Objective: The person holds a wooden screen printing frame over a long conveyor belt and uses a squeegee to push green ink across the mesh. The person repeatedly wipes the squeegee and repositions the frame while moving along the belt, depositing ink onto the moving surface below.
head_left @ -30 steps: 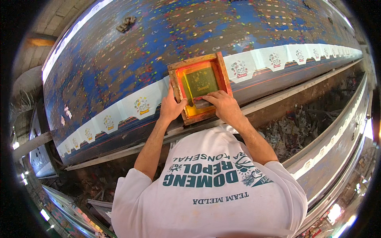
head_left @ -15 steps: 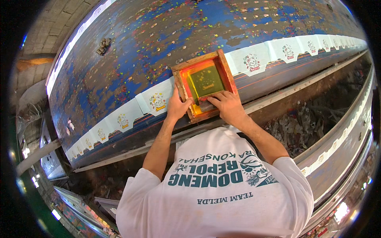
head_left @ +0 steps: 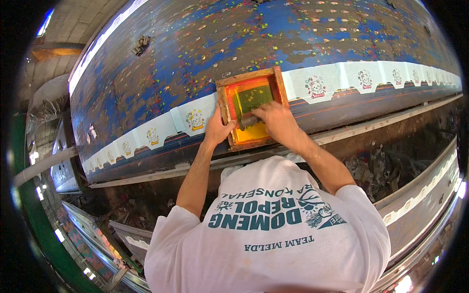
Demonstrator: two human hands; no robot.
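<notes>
A wooden screen frame lies across a row of white die-cut pieces, with yellow ink and a dark olive mesh area inside its red-smeared walls. My left hand grips the frame's left side, thumb toward the inside. My right hand holds a dark squeegee within the frame, over the mesh; its lower edge is partly hidden by the fingers. The white pieces left of the frame show a cartoon animal in yellow; those to the right show it with red and more colours.
A long curved table, blotched blue and brown with paint specks, carries a dark clump. A rail runs along its near edge above a trench of scraps. Another long table stands at right; a pipe is at left.
My right hand and squeegee have moved up inside the frame, uncovering more yellow ink at its near end. My left hand stays on the frame. The view has shifted slightly.
</notes>
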